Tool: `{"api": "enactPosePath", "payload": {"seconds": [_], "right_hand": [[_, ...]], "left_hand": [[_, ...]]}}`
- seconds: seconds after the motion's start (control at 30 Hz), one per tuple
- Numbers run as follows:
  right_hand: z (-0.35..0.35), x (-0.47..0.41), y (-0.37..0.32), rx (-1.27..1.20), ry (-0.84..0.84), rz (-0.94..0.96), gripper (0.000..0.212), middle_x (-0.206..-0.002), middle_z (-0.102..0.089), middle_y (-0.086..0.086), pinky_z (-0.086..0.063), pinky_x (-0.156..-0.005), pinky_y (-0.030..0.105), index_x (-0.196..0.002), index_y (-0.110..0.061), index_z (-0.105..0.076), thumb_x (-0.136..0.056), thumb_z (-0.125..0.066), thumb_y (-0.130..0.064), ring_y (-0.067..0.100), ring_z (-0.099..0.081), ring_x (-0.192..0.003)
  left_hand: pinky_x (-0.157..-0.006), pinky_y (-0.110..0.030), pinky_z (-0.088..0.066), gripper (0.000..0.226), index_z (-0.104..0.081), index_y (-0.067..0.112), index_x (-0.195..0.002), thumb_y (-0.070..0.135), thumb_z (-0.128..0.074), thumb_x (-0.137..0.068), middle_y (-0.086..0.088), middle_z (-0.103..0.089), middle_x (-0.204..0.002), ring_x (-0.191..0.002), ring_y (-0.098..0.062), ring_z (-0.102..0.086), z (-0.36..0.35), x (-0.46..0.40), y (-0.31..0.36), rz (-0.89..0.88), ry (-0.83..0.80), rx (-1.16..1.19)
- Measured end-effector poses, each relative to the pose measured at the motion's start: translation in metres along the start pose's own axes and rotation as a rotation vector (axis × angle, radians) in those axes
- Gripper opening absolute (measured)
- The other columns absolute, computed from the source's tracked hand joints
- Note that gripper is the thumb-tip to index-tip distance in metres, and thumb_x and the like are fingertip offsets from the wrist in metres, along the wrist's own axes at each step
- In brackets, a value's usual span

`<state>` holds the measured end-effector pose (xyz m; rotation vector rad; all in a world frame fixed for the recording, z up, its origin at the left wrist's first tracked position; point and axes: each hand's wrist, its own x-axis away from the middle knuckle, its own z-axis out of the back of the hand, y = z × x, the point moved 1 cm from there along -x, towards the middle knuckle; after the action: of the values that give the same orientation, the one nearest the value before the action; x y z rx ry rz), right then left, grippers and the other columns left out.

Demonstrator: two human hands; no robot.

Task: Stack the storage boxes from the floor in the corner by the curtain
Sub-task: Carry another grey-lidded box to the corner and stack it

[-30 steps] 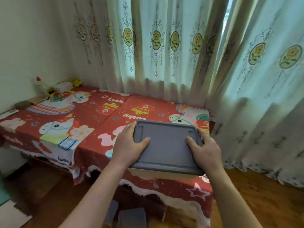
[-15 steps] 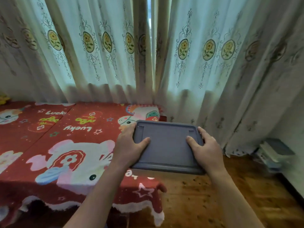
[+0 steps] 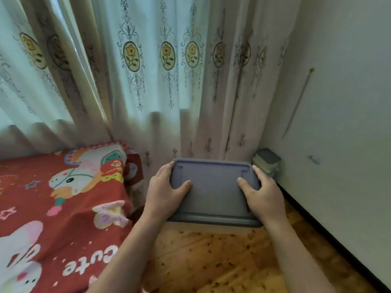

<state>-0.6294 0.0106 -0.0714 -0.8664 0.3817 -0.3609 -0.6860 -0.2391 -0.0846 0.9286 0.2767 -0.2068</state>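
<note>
Curtain (image 3: 169, 81) corner — both hands grip a grey-lidded storage box (image 3: 213, 193).

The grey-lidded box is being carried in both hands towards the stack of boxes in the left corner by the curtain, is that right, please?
Not quite: the stack of boxes sits in the right corner, where the curtain meets the wall, as the head view shows. The rest holds: the left hand and right hand both grip the grey-lidded box.
</note>
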Motion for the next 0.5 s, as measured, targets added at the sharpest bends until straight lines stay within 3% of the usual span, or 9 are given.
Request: {"api": "enactPosePath", "payload": {"seconds": [0.1, 0.27, 0.37, 0.5], "right_hand": [[0.026, -0.015, 0.029, 0.025, 0.081, -0.072, 0.067, -0.142, -0.051, 0.006, -0.041, -0.101, 0.037, -0.15, -0.027, -0.042, -0.09, -0.063, -0.052, 0.025, -0.048, -0.128], [0.058, -0.042, 0.064, 0.066, 0.186, -0.14, 0.067, -0.143, -0.053, 0.005, -0.038, -0.102, 0.031, -0.148, -0.022, -0.045, -0.089, -0.065, -0.049, 0.023, -0.049, -0.13], [0.069, -0.063, 0.081, 0.093, 0.242, -0.177, 0.068, -0.144, -0.053, 0.002, -0.038, -0.106, 0.033, -0.148, -0.021, -0.046, -0.089, -0.065, -0.049, 0.021, -0.049, -0.131], [0.079, -0.093, 0.092, 0.101, 0.301, -0.231, 0.066, -0.14, -0.055, 0.004, -0.041, -0.107, 0.037, -0.147, -0.021, -0.046, -0.09, -0.064, -0.049, 0.022, -0.052, -0.128]], "left_hand": [[-0.098, -0.035, -0.047, 0.075, -0.039, 0.027, -0.146, 0.048, -0.071, -0.081, 0.01, -0.049, -0.136, -0.118, -0.013, -0.046, -0.043, -0.022, 0.02, -0.042, -0.089, 0.036], [-0.092, -0.023, -0.036, 0.074, -0.04, 0.028, -0.145, 0.048, -0.071, -0.082, 0.014, -0.048, -0.135, -0.116, -0.007, -0.041, -0.106, -0.057, 0.042, -0.123, -0.167, 0.076], [-0.097, -0.034, -0.046, 0.074, -0.039, 0.029, -0.145, 0.049, -0.071, -0.082, 0.012, -0.048, -0.138, -0.119, -0.013, -0.044, -0.139, -0.083, 0.054, -0.145, -0.251, 0.115], [-0.102, -0.039, -0.045, 0.074, -0.038, 0.028, -0.147, 0.047, -0.07, -0.083, 0.008, -0.047, -0.142, -0.124, -0.016, -0.044, -0.176, -0.123, 0.07, -0.197, -0.311, 0.124]]}}
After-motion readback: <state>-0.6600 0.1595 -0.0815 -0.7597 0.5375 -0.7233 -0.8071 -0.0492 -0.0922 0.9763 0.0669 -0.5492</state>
